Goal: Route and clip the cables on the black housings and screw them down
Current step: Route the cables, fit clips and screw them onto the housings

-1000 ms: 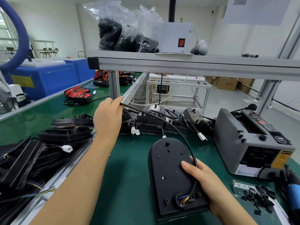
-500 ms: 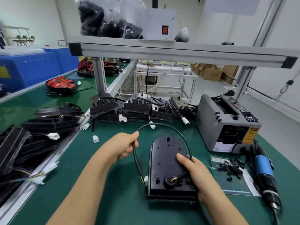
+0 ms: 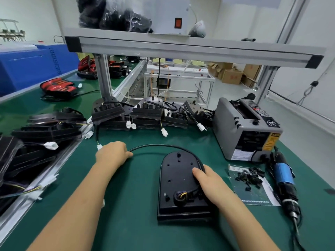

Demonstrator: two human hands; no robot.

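Housing (image 3: pixel 177 180), black, moulded plastic, flat-backed with a rounded far end; lies face-down on the green counter (image 3: pixel 130 205) directly under the right hand (image 3: pixel 208 185). Judged rigid and light, likely to skate on the mat unless pinned, with small bosses and screw holes that look the likeliest parts to suffer. It is best held by its long edges, as now: the right hand clasps the right edge, thumb flat on the back, and the fingers beyond the edge are hidden. Cable (image 3: pixel 159 146), black, round-jacketed, rooted in a grommet just left of the right palm, passes beneath that hand and arcs round the housing's rounded end to the left hand (image 3: pixel 112 153). Judged springy rather than limp, holding its curve and apt to lift out of a clip, so it is best taken close to each fixing point and never pulled at the coloured wires by the grommet. The left hand is curled knuckles-up on the counter, gripping the cable. Clips (image 3: pixel 248 176) lie loose on a sheet just right of the right hand, the blue screwdriver (image 3: pixel 283 180) beyond them. Half a second ago the left hand was raised close beside the housing with the cable in a tight loop; it has since moved outward and down, opening the loop into a wide arc. The right hand has kept its place.
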